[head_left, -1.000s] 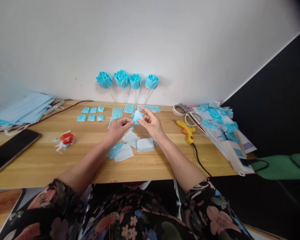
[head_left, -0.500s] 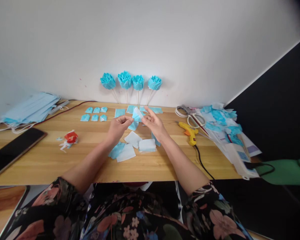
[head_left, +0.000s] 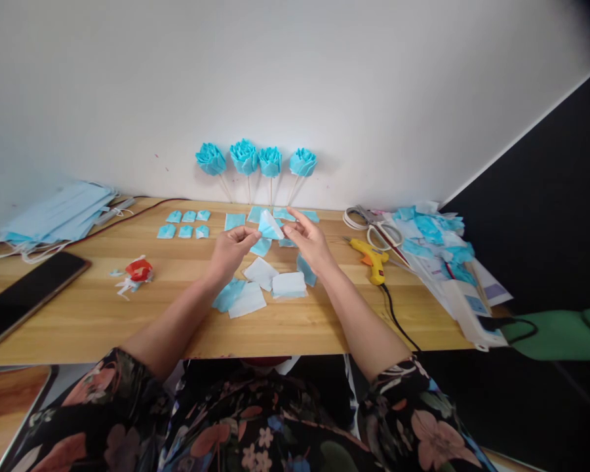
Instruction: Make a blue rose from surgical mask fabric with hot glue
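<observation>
I'm pinching a blue piece (head_left: pixel 267 225) in my left hand (head_left: pixel 231 252); my right hand (head_left: pixel 311 245) is hanging at its four o'clock, grip unclear.

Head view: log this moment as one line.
left hand pinches blue-and-white piece | right hand at its right edge | loose pieces nearby on table | four blue flowers against wall

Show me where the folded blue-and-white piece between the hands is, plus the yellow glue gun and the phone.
Folded piece (head_left: pixel 268 226): head view, on its blue face.
Yellow glue gun (head_left: pixel 372 256): head view, middle of its body.
Phone (head_left: pixel 32 298): head view, on its dark screen.
</observation>
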Tool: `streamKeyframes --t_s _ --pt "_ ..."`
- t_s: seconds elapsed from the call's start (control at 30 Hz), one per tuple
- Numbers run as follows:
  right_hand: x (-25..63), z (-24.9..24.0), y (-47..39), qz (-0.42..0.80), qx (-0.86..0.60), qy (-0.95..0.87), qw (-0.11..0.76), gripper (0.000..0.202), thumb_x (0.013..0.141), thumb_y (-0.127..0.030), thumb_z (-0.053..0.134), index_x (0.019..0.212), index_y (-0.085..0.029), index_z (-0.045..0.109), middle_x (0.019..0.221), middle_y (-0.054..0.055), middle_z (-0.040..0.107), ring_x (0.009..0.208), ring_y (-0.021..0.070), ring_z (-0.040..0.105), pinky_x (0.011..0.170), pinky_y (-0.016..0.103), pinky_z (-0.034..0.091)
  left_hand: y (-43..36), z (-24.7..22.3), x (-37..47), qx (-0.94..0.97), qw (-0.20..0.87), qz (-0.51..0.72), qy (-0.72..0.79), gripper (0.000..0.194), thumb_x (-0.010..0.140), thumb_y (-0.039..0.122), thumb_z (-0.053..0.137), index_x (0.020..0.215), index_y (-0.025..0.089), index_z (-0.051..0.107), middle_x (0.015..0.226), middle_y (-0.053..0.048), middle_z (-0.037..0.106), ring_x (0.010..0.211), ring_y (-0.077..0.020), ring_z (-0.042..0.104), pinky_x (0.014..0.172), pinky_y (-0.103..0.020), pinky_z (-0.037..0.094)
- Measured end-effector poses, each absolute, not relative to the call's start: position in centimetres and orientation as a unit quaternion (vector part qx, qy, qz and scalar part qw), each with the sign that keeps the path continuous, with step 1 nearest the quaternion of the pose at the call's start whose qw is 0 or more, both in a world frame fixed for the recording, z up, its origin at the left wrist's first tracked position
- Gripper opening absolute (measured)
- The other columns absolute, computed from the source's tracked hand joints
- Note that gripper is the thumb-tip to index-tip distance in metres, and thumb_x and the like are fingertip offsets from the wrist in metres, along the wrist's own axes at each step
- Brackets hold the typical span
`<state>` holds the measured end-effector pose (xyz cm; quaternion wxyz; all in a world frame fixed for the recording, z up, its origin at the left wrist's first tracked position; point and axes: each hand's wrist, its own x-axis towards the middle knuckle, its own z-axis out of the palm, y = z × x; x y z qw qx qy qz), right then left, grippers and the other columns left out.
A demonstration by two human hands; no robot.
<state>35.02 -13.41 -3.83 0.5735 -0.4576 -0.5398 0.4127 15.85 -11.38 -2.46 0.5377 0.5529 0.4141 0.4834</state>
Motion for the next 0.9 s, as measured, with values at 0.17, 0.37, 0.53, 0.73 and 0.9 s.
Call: streamKeyframes --t_s 0.17,0.37,0.53,0.73,0.9 --pt "34.5 -3.5 -13.8 0.432 -0.419 -0.555 0.574 0.069 0.083 -0.053 0.069 0.144 -0.029 0.051 0.111 0.006 0.072 0.108 0.0227 0.065 0.097 0.04 0.051 -11.6 -2.5 16.0 0.563 0.542 0.466 0.415 0.026 0.066 0.04 0.076 0.066 0.016 0.067 0.053 0.005 0.047 0.054 -0.0086 0.036 0.056 -0.025 0.03" --pt "33.9 -3.8 -14.1 0.418 -0.433 -0.589 0.539 0.076 0.079 -0.044 0.074 0.148 -0.028 0.045 0.107 0.004 0.071 0.101 0.0211 0.066 0.095 0.039 0.052 -11.9 -2.8 16.5 0.577 0.547 0.444 0.413 0.028 0.062 0.041 0.079 0.065 0.016 0.067 0.06 0.002 0.054 0.057 -0.009 0.039 0.055 -0.025 0.029" --pt "33.9 -4.2 -14.1 0.388 -0.448 -0.613 0.523 0.073 0.081 -0.04 0.073 0.148 -0.028 0.046 0.099 0.002 0.069 0.092 0.0192 0.064 0.089 0.036 0.053 -12.0 -3.0 16.6 0.586 0.545 0.439 0.408 0.028 0.062 0.041 0.079 0.063 0.016 0.067 0.061 0.001 0.056 0.059 -0.0098 0.043 0.056 -0.024 0.032" --pt "33.9 -4.6 -14.1 0.4 -0.435 -0.612 0.526 0.065 0.085 -0.036 0.069 0.145 -0.029 0.047 0.097 0.001 0.069 0.089 0.018 0.063 0.089 0.035 0.052 -11.8 -3.6 16.6 0.594 0.543 0.443 0.395 0.024 0.065 0.038 0.077 0.065 0.016 0.067 0.064 0.001 0.058 0.06 -0.01 0.046 0.058 -0.025 0.034" --pt "33.9 -4.1 -14.1 0.398 -0.442 -0.599 0.536 0.065 0.082 -0.032 0.069 0.144 -0.025 0.05 0.084 -0.002 0.064 0.076 0.0145 0.058 0.078 0.031 0.049 -11.7 -3.7 16.7 0.603 0.541 0.439 0.388 0.025 0.065 0.039 0.077 0.064 0.016 0.066 0.06 0.002 0.055 0.058 -0.0095 0.042 0.056 -0.025 0.032"
